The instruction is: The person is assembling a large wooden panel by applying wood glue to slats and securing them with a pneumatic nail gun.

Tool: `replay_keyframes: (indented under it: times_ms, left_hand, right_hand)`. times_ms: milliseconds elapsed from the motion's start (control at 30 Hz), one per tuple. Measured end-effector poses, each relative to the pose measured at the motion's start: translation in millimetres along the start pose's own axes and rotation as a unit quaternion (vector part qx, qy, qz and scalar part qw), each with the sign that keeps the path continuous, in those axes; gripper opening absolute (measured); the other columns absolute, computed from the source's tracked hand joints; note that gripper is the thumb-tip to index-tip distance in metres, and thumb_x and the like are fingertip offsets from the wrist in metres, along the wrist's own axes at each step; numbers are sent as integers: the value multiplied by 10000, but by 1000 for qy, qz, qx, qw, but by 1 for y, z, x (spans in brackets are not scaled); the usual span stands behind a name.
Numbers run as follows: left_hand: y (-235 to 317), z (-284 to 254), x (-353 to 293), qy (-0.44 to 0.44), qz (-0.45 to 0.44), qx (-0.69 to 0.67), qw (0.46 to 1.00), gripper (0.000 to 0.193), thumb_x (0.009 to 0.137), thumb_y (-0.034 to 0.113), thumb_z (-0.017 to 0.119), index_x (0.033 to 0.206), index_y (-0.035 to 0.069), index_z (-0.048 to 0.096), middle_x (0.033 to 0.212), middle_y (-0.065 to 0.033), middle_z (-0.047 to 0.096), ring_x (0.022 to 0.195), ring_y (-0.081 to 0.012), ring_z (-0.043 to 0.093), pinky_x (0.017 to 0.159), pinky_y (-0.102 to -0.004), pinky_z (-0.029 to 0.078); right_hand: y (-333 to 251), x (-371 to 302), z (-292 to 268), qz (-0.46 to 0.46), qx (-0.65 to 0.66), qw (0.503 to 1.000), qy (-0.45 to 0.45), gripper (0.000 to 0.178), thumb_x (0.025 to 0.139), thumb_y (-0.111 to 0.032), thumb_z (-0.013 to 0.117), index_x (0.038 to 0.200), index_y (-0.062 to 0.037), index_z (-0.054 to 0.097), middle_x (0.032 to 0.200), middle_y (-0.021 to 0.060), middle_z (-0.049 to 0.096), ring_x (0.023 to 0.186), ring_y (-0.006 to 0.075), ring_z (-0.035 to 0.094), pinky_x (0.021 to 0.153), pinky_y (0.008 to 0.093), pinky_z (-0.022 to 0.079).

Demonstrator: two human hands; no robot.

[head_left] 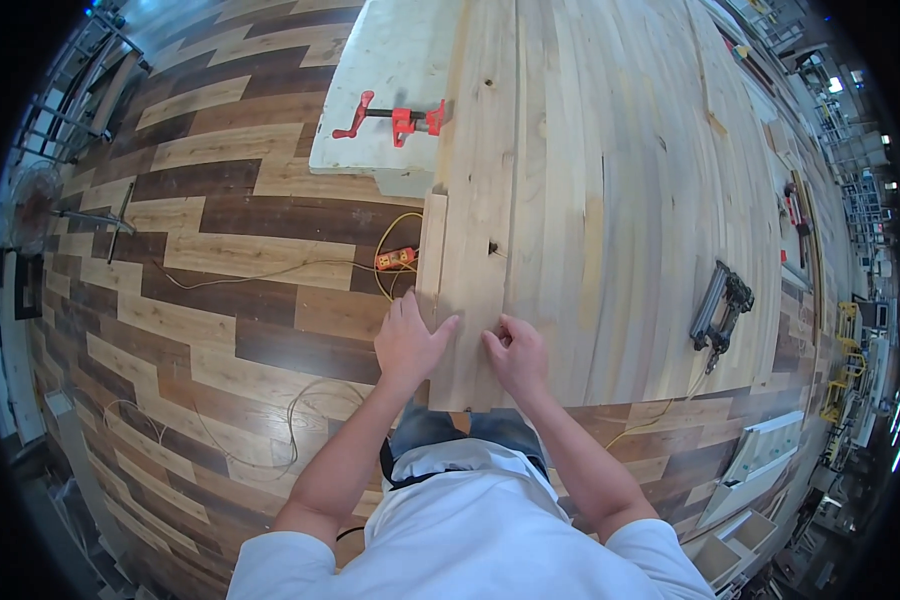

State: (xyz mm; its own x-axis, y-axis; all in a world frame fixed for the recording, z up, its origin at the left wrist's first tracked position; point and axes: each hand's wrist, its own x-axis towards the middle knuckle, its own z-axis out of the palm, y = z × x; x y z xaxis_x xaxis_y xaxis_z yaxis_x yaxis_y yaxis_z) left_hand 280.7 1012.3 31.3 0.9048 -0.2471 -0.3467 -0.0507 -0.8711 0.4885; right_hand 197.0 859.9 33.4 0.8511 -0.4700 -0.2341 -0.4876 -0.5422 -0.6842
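Pale wood board [465, 285] is seen along the left side of a wide panel [635, 230], narrow strip [432, 240] beside it. Left hand [410, 340]: thumb spread wide, fingers at the strip's near end. Right hand [521, 360]: fingers loosely curled; grip cannot be told. Pressure is best kept even, edges flush.
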Motion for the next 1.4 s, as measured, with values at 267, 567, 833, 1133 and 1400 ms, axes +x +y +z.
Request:
replay_keyframes:
  times_ms: [267,567,833,1133,1400]
  left_hand:
    - [13,-9,30,-18,-23,-16,999,869,709,570,716,1311,35,389,1305,-176,514,1165,-345,542,913,-449,473]
    - [41,-18,42,-36,-68,-20,997,840,678,575,755,1169,-9,406,1237,-242,511,1109,-359,566,859,-443,493]
    - [36,-10,46,-29,-70,6,997,873,671,593,755,1208,2,401,1278,-207,509,1142,-339,558,863,-440,492]
    - [27,7,45,-26,-83,-21,996,787,681,530,778,1154,-6,451,1166,-214,577,1067,-362,595,854,-470,476]
    - [37,5,51,-13,-53,-54,997,814,647,533,798,1180,16,463,1217,-212,561,1114,-350,579,900,-452,466]
  right_hand:
    - [-1,7,-4,56,26,997,-39,408,739,-175,708,1110,-29,624,807,140,599,771,311,596,695,409,483]
    - [0,13,-2,27,7,999,-36,559,716,-145,715,1232,11,568,784,119,578,757,264,592,698,382,489]
    - [4,29,-1,10,98,995,19,364,734,-148,698,1079,-36,666,803,120,608,742,248,611,683,354,497]
    - [73,25,-64,72,165,983,40,332,806,-163,699,1098,-8,669,944,69,681,765,127,608,714,266,505]
    - [74,-31,-110,-235,-84,968,16,433,723,-242,759,1105,-74,642,1037,123,593,955,292,580,815,412,475]
